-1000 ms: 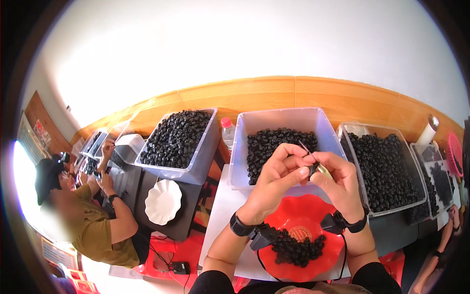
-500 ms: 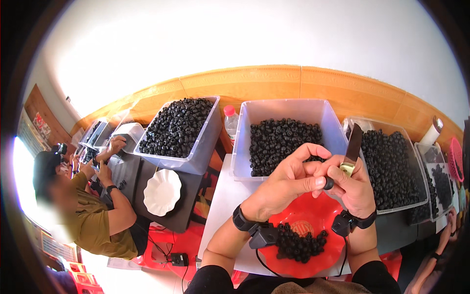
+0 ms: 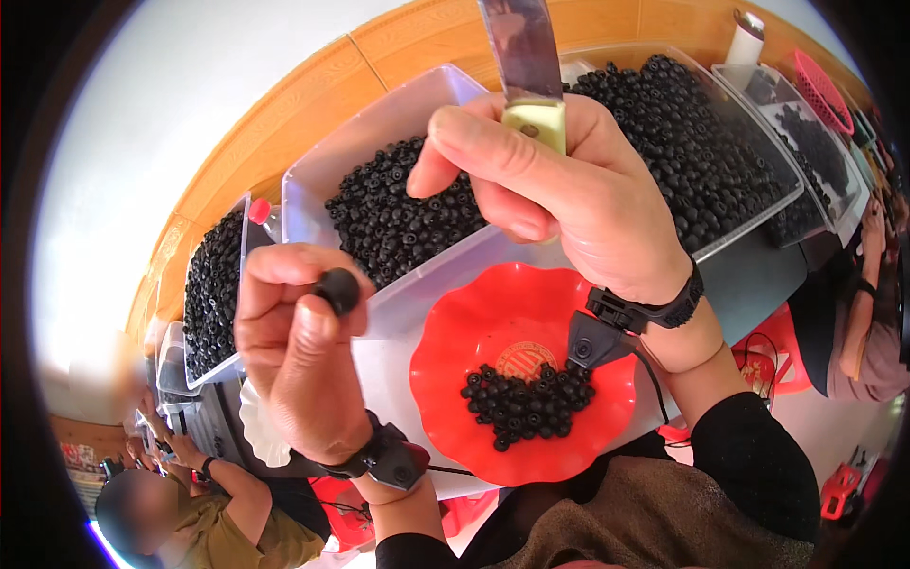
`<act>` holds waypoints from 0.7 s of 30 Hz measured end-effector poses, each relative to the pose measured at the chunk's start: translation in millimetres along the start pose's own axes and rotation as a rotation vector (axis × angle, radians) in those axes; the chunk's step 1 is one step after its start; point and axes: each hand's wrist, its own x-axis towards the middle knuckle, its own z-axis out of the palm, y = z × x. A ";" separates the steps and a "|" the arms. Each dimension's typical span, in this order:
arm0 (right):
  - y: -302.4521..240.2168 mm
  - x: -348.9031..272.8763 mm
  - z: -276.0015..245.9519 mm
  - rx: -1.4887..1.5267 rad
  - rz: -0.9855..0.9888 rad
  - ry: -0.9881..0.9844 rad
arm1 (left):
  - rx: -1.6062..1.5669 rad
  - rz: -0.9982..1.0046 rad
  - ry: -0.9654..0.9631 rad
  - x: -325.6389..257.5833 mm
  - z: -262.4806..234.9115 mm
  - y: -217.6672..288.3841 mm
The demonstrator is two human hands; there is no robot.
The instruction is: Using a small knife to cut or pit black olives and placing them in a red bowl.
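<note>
Pinched between the thumb and fingers of my left hand (image 3: 308, 365) is a small round black piece (image 3: 338, 290). My right hand (image 3: 607, 213) is closed on a knife (image 3: 540, 120), its pale yellow-green handle in the fist and its broad dark blade pointing up and away from me. The two hands are apart, both raised above the table. Below and between them lies a red scalloped bowl (image 3: 464, 313) with a heap of similar round black pieces (image 3: 527, 410); several of these show a hole.
Along the wall stand clear plastic bins, a middle one (image 3: 389, 308) and a right one (image 3: 758, 223), full of black pieces. A bottle with a red cap (image 3: 261, 211) stands between bins. A co-worker (image 3: 223, 517) sits at lower left, near a white scalloped plate (image 3: 261, 427); another person's arm (image 3: 863, 294) shows at right.
My hands have separated, the left moving left with the black piece, the right keeping the knife. The view has turned and shifted rightward, and both hands appear larger.
</note>
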 end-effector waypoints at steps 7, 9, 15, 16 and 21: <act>-3.3 -9.1 -0.1 0.010 -0.091 0.042 | 0.543 0.154 0.251 2.6 12.7 -1.9; 1.5 -13.4 -6.7 0.037 -0.083 0.031 | 0.503 0.187 0.226 -3.4 21.6 0.8; 9.8 -30.5 -45.9 0.108 -0.138 -0.056 | 0.535 -0.349 -0.519 -17.4 56.9 -33.3; 8.2 -32.7 -48.9 0.132 -0.157 -0.084 | 0.684 -0.284 -0.651 -20.0 60.5 -41.6; -2.6 -25.5 -59.0 0.220 -0.295 -0.267 | 0.778 -0.538 -0.944 -43.7 64.4 -77.7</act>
